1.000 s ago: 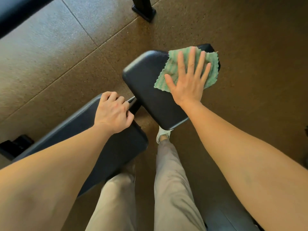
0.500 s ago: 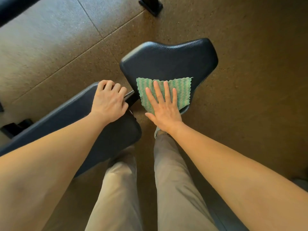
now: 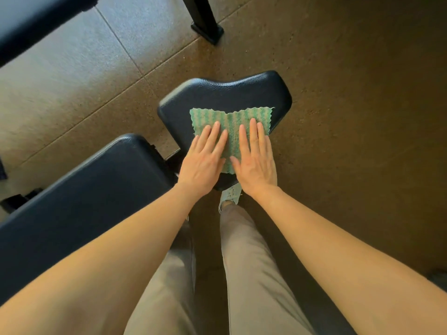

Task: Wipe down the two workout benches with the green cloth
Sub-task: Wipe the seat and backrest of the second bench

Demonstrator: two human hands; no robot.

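Note:
The green striped cloth [image 3: 231,126] lies spread flat on the black padded seat [image 3: 225,93] of a workout bench, in the middle of the view. My left hand [image 3: 203,160] presses flat on the cloth's left part with straight fingers. Beside it, my right hand [image 3: 256,158] presses flat on the cloth's right part, fingers straight too. The bench's long black back pad [image 3: 79,197] stretches from the seat toward the lower left. Part of a second black pad [image 3: 31,22] shows at the top left corner.
Brown speckled floor [image 3: 350,93] surrounds the bench, with tile seams at the left. A black frame foot [image 3: 208,30] stands on the floor beyond the seat. My legs in beige trousers [image 3: 246,274] and a light shoe [image 3: 229,192] are below the seat.
My left hand left the back pad's end and now lies flat on the cloth beside my right hand. The cloth has shifted slightly up the seat and lies spread wider.

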